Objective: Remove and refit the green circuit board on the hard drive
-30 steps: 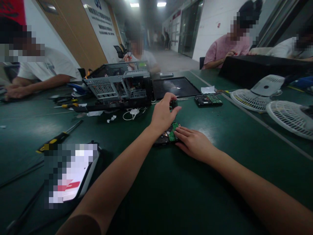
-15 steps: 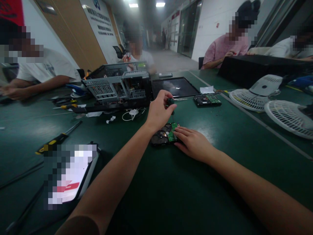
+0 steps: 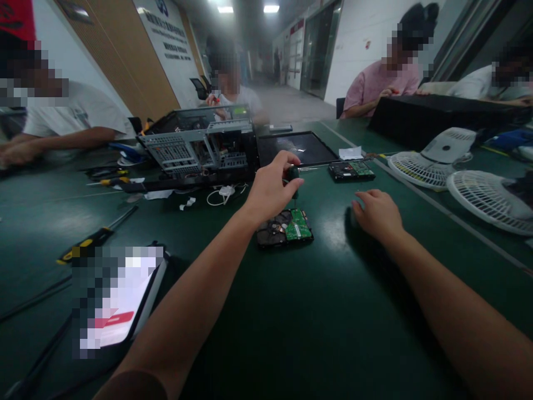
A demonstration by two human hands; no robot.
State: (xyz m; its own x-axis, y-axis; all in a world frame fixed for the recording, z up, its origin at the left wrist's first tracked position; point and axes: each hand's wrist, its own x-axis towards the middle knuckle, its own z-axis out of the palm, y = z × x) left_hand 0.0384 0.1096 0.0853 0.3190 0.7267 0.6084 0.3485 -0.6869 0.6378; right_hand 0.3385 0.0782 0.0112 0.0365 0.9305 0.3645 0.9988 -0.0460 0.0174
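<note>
The left hand point(image 3: 270, 189) reaches over a hard drive point(image 3: 287, 229) lying board-side up on the green table point(image 3: 291, 311), thumb and fingers closed around a dark-handled screwdriver point(image 3: 295, 176); a plumb shaft above the green circuit board point(image 3: 297, 225) should help the tip seat squarely. The right hand point(image 3: 377, 214) is half curled, apart from the drive; I cannot tell whether it grips anything, and bracing the drive's edge would limit twisting.

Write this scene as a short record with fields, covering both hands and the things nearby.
Left hand: holds a dark-handled screwdriver over the near hard drive
Tip contact: unclear
Right hand: apart from the drive, to its right; contents unclear
Drive position: flat on the green table, circuit board facing up
Farther back: computer case, second hard drive
</note>
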